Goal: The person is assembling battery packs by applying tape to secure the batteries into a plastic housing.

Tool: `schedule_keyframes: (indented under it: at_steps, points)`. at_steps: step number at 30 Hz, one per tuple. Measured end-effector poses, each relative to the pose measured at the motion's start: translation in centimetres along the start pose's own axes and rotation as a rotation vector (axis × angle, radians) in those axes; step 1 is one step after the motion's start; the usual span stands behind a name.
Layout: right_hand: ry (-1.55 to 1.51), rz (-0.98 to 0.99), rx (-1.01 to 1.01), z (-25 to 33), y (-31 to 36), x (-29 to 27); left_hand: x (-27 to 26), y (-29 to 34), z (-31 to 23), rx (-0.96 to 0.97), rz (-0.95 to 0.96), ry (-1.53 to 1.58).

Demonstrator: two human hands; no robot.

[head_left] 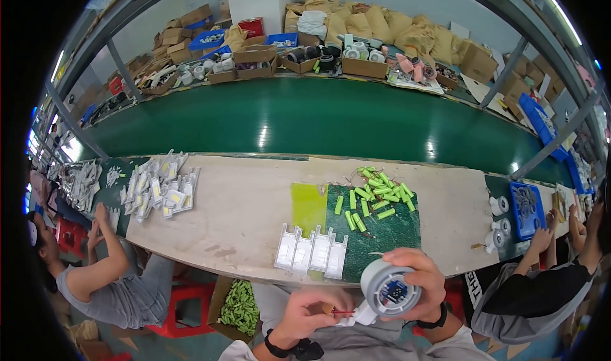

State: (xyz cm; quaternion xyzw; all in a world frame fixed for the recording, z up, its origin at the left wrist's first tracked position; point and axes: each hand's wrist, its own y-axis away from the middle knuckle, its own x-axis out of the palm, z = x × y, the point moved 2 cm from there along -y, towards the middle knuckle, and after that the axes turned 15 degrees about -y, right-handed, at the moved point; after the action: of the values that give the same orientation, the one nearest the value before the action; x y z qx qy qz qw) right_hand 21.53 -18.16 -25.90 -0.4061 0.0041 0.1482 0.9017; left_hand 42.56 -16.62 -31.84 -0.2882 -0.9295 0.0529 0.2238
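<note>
My right hand [423, 278] is wrapped round a white round device housing [372, 291], its open face showing a blue circuit board [394, 291]. A short white neck [365, 314] of the housing points toward my left hand [305, 311]. Pinched in my left fingers are red wires [344, 312], with a small orange-brown piece at their end. Just beyond my hands, several clear-white plastic casings [310, 251] lie side by side at the table's near edge. Bright green cylindrical battery cells [380, 193] with wires are scattered on a dark green mat [404, 228].
A yellow-green sheet [308, 202] lies beside the mat. White panels [167, 186] are heaped at the left. At the right are a blue tray [527, 209] and white round housings [496, 226]. People sit on both sides. A carton of green cells [238, 304] stands below the table.
</note>
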Motion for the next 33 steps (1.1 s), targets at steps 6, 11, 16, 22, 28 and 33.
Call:
schedule_keyframes:
  at_steps: [6, 11, 16, 22, 28, 33]
  points:
    - [0.004, -0.119, -0.104, -0.2, 4.8, -1.1, 1.6, 0.4, -0.6, 0.043, -0.273, -0.276]
    - [0.002, -0.206, -0.123, -0.5, 6.7, -1.7, 1.8, -0.4, -1.5, 0.202, -0.092, -0.625]
    - [-0.044, -0.187, -0.198, 0.0, 7.1, -2.1, 1.8, -1.0, -1.9, 0.273, -0.099, -0.748]
    - [-0.111, -0.202, 0.103, 0.4, 5.8, -1.1, 0.9, -0.5, -1.5, 0.213, -0.081, -0.775]
    - [-0.424, -0.324, 0.363, -0.6, 6.4, 0.1, 1.1, 0.8, -1.0, 0.07, -0.206, -0.392]
    - [-0.21, -0.073, 0.221, 1.6, 3.8, -0.5, 0.8, 1.2, -1.2, 0.037, -0.16, -0.14]
